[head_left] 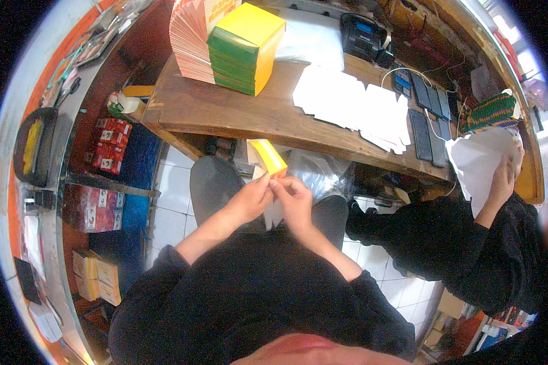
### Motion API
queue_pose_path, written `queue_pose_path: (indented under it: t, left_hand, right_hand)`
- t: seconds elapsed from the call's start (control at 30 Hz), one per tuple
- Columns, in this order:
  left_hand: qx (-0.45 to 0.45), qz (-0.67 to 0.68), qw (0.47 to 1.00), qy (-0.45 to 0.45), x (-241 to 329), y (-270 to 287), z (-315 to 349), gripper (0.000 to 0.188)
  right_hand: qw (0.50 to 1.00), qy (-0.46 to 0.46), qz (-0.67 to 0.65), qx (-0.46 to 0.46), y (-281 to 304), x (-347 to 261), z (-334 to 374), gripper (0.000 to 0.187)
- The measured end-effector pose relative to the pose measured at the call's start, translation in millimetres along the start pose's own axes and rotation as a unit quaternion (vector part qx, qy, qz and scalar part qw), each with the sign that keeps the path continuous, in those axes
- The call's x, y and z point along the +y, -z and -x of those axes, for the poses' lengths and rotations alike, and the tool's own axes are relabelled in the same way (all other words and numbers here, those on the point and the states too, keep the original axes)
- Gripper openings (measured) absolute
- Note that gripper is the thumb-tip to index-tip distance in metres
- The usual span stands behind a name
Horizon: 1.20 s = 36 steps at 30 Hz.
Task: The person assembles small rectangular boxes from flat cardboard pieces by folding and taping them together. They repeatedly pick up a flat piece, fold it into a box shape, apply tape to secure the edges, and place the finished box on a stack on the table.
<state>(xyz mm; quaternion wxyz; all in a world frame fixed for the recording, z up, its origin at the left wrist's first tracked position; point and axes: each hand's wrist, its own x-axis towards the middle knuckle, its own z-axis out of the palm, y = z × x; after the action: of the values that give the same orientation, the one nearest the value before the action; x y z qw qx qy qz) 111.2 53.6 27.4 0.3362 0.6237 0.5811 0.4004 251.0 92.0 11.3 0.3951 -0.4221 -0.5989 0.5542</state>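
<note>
Over my lap, just off the table's front edge, I hold a small yellow carton [268, 156] with pale inner faces. My left hand [251, 199] is closed around its lower end. The fingers of my right hand [294, 198] pinch the same end, close against the left fingertips. The carton's upper end points away from me, tilted to the left. Beyond it on the table stands a tall stack of yellow and green flat cartons [245, 52]. Beside that stack, a fanned pile of orange and white printed sheets [189, 45] leans at the left.
White cut-out cards [341, 100] lie on the wooden table [225, 112], with several dark phones [421, 134] and a black device [362, 38] to their right. A co-worker's hand [501, 182] holds white sheets at the right. Shelves with red boxes [111, 146] stand left.
</note>
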Motion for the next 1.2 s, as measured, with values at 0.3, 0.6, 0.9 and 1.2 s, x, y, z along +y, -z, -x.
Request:
queue_pose_path:
  t: [0.3,0.6,0.9,1.2]
  left_hand:
    - [-0.115,-0.240,0.960,-0.086,-18.0,-1.3,-1.1,0.026]
    - [-0.155,-0.160,0.972,0.074,6.7,4.5,2.4,0.047]
    - [-0.089,-0.269,0.959,0.021,-40.7,11.6,7.9,0.016]
    - [-0.110,-0.167,0.977,0.071,-37.9,4.2,12.4,0.013]
  right_hand:
    - [0.933,0.108,0.341,-0.050,38.1,-53.4,20.7,0.045]
    - [0.959,0.093,0.269,-0.015,99.4,-12.1,7.2,0.011]
    - [0.884,0.050,0.438,-0.153,84.2,-2.3,3.9,0.017]
    - [0.874,0.112,0.447,-0.154,53.3,-0.9,10.4,0.015]
